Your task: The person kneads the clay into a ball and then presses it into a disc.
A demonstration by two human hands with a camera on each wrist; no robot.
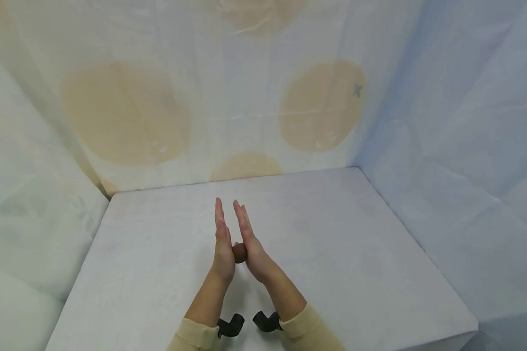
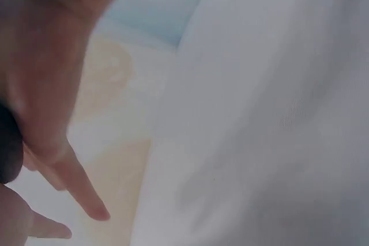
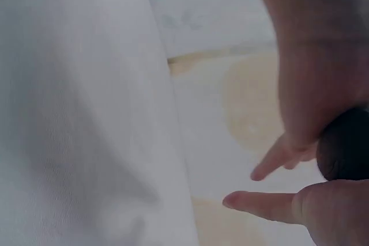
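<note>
Above the white table (image 1: 342,253), my two hands stand palm to palm with their fingers straight and pointing away from me. My left hand (image 1: 223,240) and right hand (image 1: 248,240) press a small brown ball (image 1: 239,253) between the heels of the palms. In the left wrist view the left hand (image 2: 49,67) fills the upper left, with the dark ball (image 2: 7,148) at the frame's edge. The right wrist view shows the right hand (image 3: 317,61) above the ball (image 3: 346,154), and the other hand's thumb (image 3: 271,205) below it. Most of the ball is hidden by the palms.
A pale cloth backdrop with tan round patches (image 1: 320,105) hangs behind the table, and cloth walls close in on the left and right. The table's right edge (image 1: 426,243) runs along the right wall. Black wrist mounts (image 1: 230,325) show near my sleeves.
</note>
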